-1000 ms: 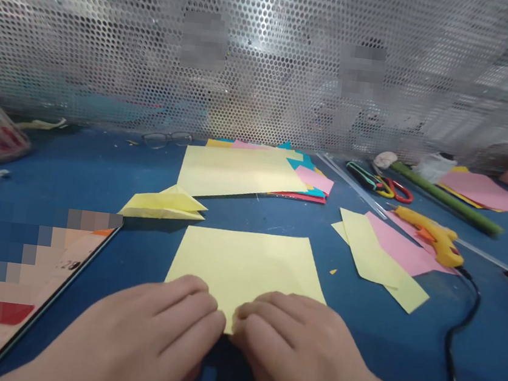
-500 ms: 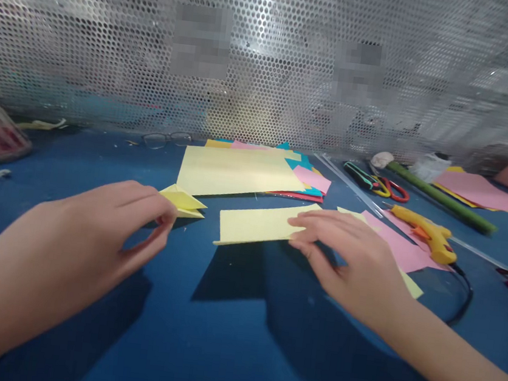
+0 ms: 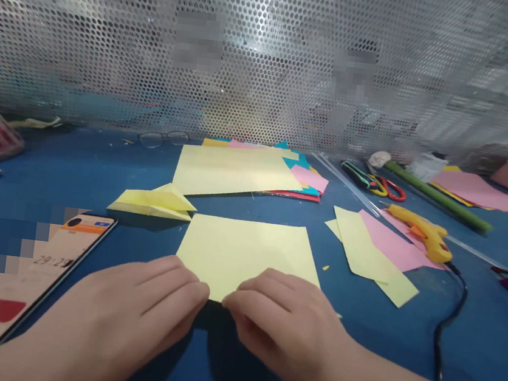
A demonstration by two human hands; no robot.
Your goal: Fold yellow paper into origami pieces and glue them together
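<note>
A pale yellow sheet of paper (image 3: 247,248) lies in front of me, its near edge between my two hands. My left hand (image 3: 149,307) is closed on the near left corner, fingers together. At the near right part of the same sheet, my right hand (image 3: 285,322) pinches the edge. Both thumbs are mostly hidden under the fingers. Just beyond the sheet's left side sits a folded yellow paper piece (image 3: 156,201). A phone (image 3: 53,265) with a lit screen lies left of my left hand.
Behind stand a larger yellow sheet (image 3: 233,170) and coloured papers (image 3: 310,178). To the right are loose yellow strips (image 3: 360,248), a yellow glue gun (image 3: 419,228) with black cord, scissors (image 3: 389,187) and a green stick (image 3: 441,196). A perforated metal panel (image 3: 268,64) rises at the back.
Both hands have come nearer to me and closer together. The yellow paper, held only by my right hand before, now lies wider and is gripped by both. The phone has come into sight.
</note>
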